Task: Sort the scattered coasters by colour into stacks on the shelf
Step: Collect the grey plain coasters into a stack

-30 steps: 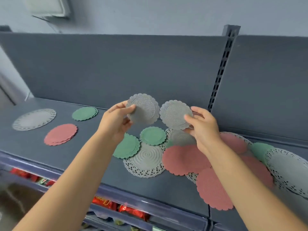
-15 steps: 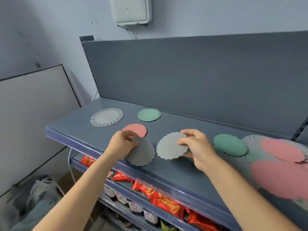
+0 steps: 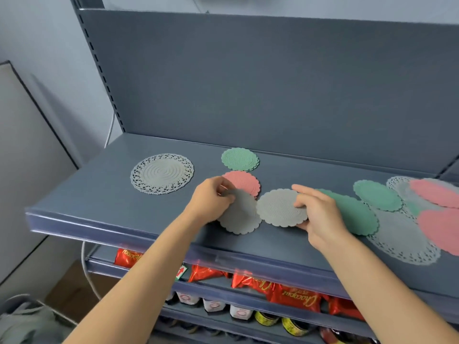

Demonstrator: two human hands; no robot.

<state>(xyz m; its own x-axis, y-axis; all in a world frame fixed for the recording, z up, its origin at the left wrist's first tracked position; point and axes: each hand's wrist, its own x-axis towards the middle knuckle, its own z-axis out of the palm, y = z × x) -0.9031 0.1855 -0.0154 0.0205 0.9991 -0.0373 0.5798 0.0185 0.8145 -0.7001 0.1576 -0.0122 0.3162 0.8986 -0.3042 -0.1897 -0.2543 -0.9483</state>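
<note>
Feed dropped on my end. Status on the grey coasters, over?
Left hand grips a grey coaster; right hand pinches a second grey coaster. Both low over the shelf front. Pink coaster close behind the left one, edge hidden.

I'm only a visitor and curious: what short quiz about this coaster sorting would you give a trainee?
1. True or false: the left hand pinches the left grey coaster and the right hand holds the right grey coaster.
2. Beyond the left hand, which small coaster lies nearest the back panel? A pink B green C grey
3. Fill in: the large lace mat at far left is ___.
Key: 1 true; 2 B, the green coaster; 3 grey.
</note>
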